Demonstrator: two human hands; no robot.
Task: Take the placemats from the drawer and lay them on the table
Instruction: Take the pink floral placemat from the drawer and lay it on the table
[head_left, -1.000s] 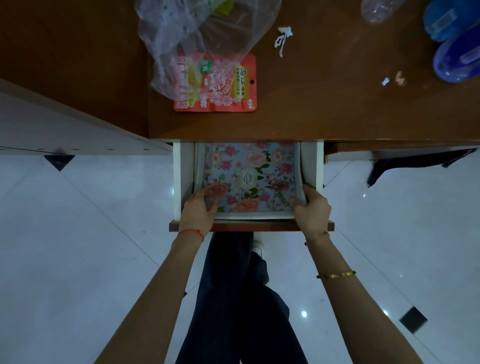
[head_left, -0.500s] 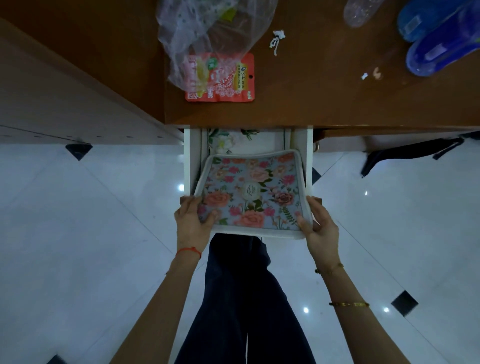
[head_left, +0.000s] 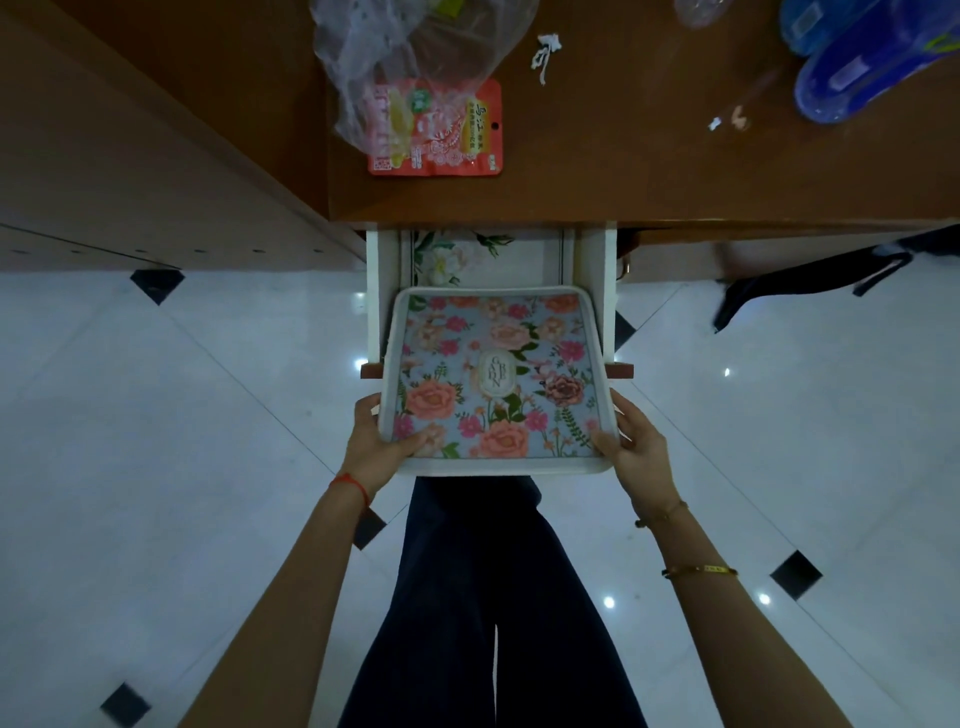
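A floral placemat (head_left: 493, 374) with a white border and an oval label is held level above the open white drawer (head_left: 592, 291), its near half past the drawer front. My left hand (head_left: 376, 441) grips its near-left corner, thumb on top. My right hand (head_left: 631, 441) grips its near-right corner. Under it, at the back of the drawer, lies another floral mat (head_left: 452, 254), mostly hidden. The brown table (head_left: 623, 156) juts over the drawer.
On the table lie a red snack packet (head_left: 457, 140) under a clear plastic bag (head_left: 410, 57), white paper scraps (head_left: 545, 52) and blue plastic items (head_left: 862, 62) at the far right. Glossy white floor tiles surround my dark-trousered legs (head_left: 488, 597). A dark strap (head_left: 810, 275) hangs on the right.
Both hands have lifted the floral placemat out of the drawer and drawn it toward me; a second mat beneath it now shows at the drawer's back.
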